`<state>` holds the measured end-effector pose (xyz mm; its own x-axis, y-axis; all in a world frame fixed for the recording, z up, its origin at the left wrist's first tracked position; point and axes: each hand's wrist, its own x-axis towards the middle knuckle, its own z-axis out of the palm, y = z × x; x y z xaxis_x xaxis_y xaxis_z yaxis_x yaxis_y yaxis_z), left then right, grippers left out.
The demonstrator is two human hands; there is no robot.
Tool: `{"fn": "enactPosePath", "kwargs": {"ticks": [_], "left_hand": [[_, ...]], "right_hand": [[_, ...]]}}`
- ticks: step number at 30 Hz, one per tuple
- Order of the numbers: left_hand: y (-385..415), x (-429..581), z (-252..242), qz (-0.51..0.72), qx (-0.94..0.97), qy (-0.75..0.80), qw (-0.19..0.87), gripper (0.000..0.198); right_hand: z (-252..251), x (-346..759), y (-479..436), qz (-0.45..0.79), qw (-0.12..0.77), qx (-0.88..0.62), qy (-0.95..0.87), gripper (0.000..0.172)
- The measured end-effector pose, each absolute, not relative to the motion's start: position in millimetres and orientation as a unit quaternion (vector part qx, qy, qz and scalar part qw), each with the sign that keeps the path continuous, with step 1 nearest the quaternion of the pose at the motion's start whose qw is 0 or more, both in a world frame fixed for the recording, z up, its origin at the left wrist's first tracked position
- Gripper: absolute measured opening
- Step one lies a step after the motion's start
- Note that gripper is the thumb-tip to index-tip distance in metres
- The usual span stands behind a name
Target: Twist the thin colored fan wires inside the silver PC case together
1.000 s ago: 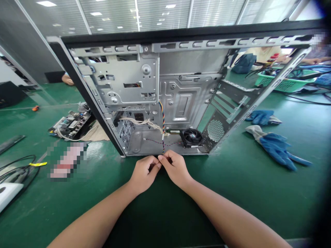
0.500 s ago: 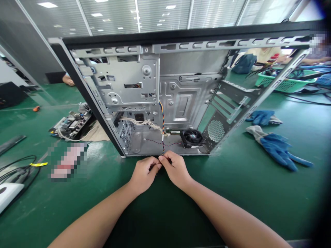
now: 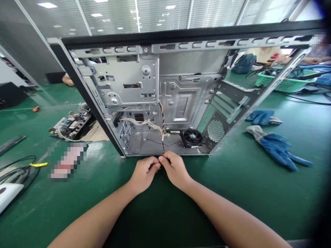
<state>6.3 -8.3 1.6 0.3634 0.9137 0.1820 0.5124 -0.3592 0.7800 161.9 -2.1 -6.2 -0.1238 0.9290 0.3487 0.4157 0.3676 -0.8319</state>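
Note:
A computer case [image 3: 181,38] stands upright and open-sided before me. From its drive cage [image 3: 131,77] a multicoloured twisted cable [image 3: 162,120] hangs down over the case's lower edge. Just in front of that edge, my left hand [image 3: 145,172] and my right hand [image 3: 176,168] meet with fingertips pinched on the cable's lower end. Whatever sits at that end is hidden by my fingers. Inside the case, a black fan [image 3: 192,136] lies on the floor beside a small memory stick [image 3: 173,132]. White wires [image 3: 142,122] run from the front panel.
On the green table [image 3: 227,199] lie a circuit board [image 3: 74,124] at left and blue gloves [image 3: 276,148] at right. Black cables and a white box [image 3: 10,194] are at the left edge. A green basket [image 3: 287,82] stands at back right, near other people.
Both hands stay nearly in place on the cable, with only slight finger movement. Nothing else visibly moves.

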Motion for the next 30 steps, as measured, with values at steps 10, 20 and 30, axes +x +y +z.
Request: {"fn": "enactPosePath", "kwargs": {"ticks": [10,20,30], "left_hand": [[-6.3,6.7,0.7,0.324,0.761,0.476,0.299,0.017],[-7.7,7.7,-0.3,0.346,0.764,0.466,0.283,0.016],[-8.9,8.5,-2.2,0.356,0.744,0.476,0.305,0.007]], "right_hand": [[-5.4,162.3,-1.5,0.298,0.45,-0.491,-0.684,0.027],[-5.5,162.7,-3.0,0.288,0.457,-0.501,-0.676,0.028],[-5.1,162.7,-2.6,0.295,0.457,-0.505,-0.67,0.029]]}}
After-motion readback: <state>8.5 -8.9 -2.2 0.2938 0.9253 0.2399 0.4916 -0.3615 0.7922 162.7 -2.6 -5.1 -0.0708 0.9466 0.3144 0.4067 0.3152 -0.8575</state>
